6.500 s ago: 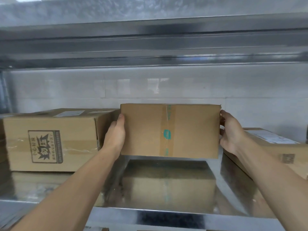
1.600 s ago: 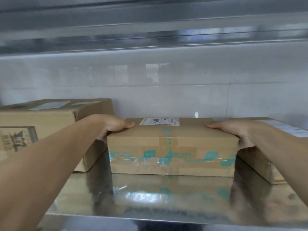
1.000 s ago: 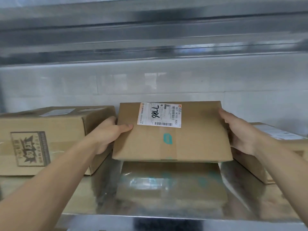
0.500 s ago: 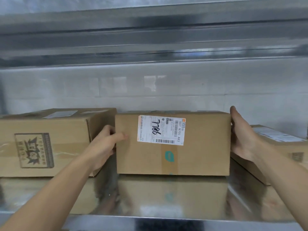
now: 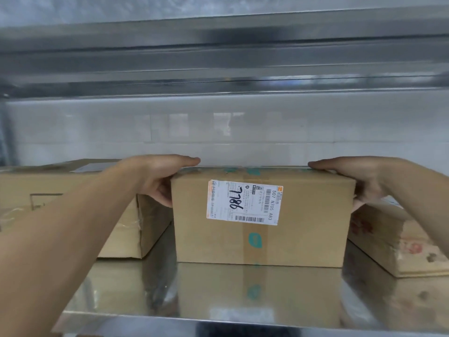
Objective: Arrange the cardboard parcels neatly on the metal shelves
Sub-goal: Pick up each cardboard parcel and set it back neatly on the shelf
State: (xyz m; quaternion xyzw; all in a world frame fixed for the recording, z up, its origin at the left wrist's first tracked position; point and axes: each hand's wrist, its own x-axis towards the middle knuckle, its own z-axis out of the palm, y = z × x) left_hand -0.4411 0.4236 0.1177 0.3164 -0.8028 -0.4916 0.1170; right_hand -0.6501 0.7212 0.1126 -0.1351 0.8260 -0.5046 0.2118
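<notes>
In the head view, the middle parcel (image 5: 262, 220) is seen standing on the metal shelf (image 5: 243, 293), its base flat on the reflective surface and its broad face turned toward the viewer, so that the shipping label (image 5: 244, 202) on that face can be read from the front. The parcel is clasped at both upper corners. The left hand (image 5: 160, 176) is wrapped over its top left corner, with the fingers laid nearly straight along the top and the thumb side pressed against the left end. The right hand (image 5: 359, 178) is set over the top right corner in the same way. This two-ended hold is judged to serve for squaring and steadying the parcel rather than carrying it, since the weight appears to be borne by the shelf. To the left of the middle parcel a larger left parcel (image 5: 73, 210) is set just beside it, with a narrow gap in which the left hand is accommodated. To its right a lower right parcel (image 5: 398, 239) lies close by, angled slightly. Behind the middle parcel a tiled wall (image 5: 218, 132) is visible, and above it the upper shelf (image 5: 218, 57) is seen. A final nudge for alignment with the neighbours, then release, is judged to be what is left.
</notes>
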